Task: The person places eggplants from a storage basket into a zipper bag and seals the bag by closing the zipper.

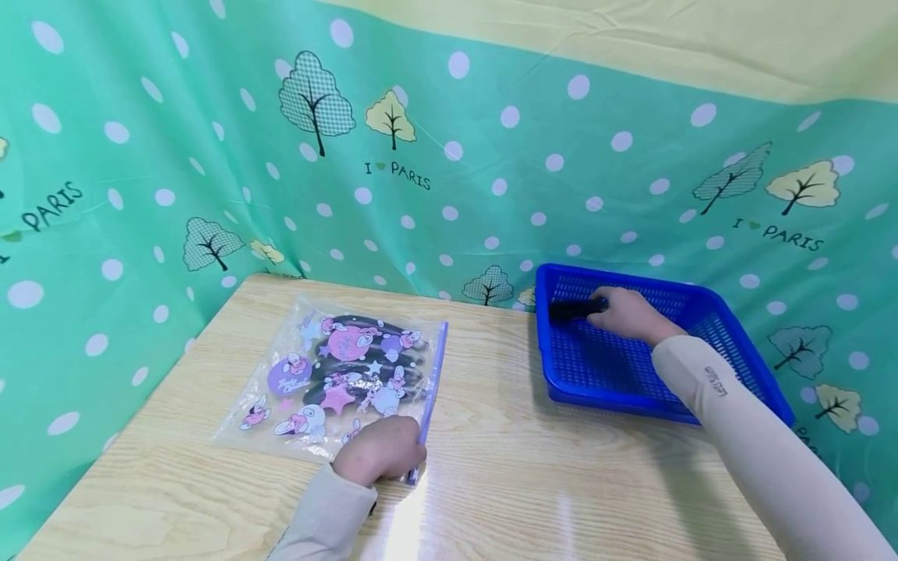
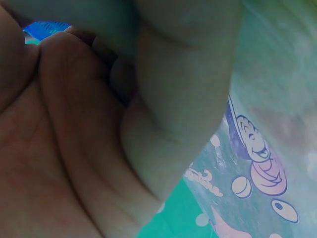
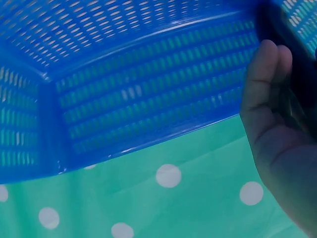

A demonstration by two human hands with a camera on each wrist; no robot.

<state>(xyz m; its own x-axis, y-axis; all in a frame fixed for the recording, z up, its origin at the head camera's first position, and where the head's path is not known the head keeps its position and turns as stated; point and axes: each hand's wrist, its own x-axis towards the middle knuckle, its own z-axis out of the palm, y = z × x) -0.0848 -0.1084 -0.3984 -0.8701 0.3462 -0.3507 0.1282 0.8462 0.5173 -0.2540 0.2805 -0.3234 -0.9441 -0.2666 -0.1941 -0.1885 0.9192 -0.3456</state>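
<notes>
A clear zip bag (image 1: 288, 413) printed with cartoon figures lies flat on the table at left, with several long dark objects (image 1: 351, 323) inside it. My left hand (image 1: 382, 449) grips the near end of the bag's purple zip edge. In the left wrist view, curled fingers (image 2: 183, 64) stand in front of the printed plastic. Over at right, my right hand (image 1: 627, 313) reaches into a blue basket (image 1: 631, 401) and holds a long black object (image 1: 570, 310) near its left wall. The kind of these dark objects cannot be made out.
A pale wooden table (image 1: 491, 467) carries the bag and the basket. Behind it and at the sides hangs a green dotted cloth (image 1: 449, 195) printed with trees. The basket stands close to the cloth at the back right.
</notes>
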